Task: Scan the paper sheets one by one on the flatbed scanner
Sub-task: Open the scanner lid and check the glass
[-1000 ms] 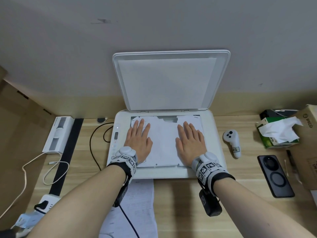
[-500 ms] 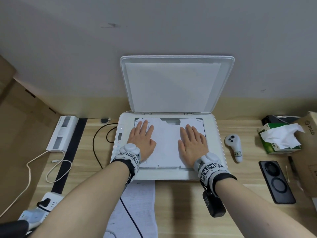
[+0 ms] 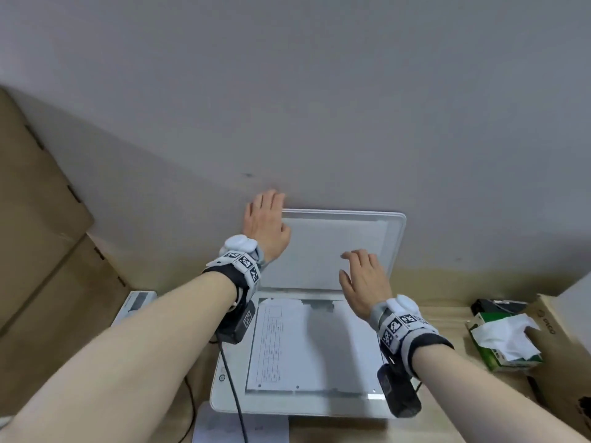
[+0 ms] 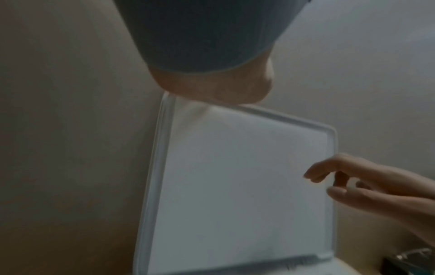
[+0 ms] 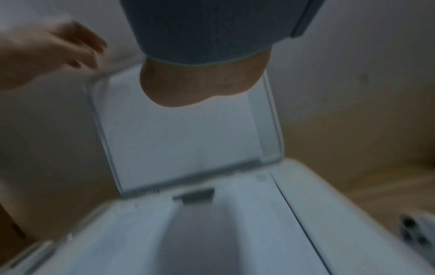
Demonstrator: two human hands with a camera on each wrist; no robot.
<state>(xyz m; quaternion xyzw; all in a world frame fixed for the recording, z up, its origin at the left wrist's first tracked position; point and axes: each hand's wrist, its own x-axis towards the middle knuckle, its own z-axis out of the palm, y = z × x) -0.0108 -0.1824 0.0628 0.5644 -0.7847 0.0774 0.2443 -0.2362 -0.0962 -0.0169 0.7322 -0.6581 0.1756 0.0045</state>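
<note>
From the head view I see the white flatbed scanner on the light wooden tabletop, its white hinged lid standing raised against the grey wall. A white printed paper sheet lies flat on the scanner bed, its near edge just inside the bed's front border and its left edge along the bed's left border; the sheet's far edge looks ragged.

My left hand is at the lid's upper left corner, fingers straight and extended past the top edge, so the grip is released; whether the fingertips touch the wall behind I cannot tell. My right hand hovers in front of the lid's inner face near its right side, fingers relaxed and slightly spread, grasping nothing; the left wrist view shows it apart from the lid panel.

The bed between my forearms is uncovered above the sheet. To the right, a green tissue box sits beside a brown cardboard box, well apart from the scanner's right edge. More white paper lies on the tabletop at the scanner's front edge, crossed by a black cable.
</note>
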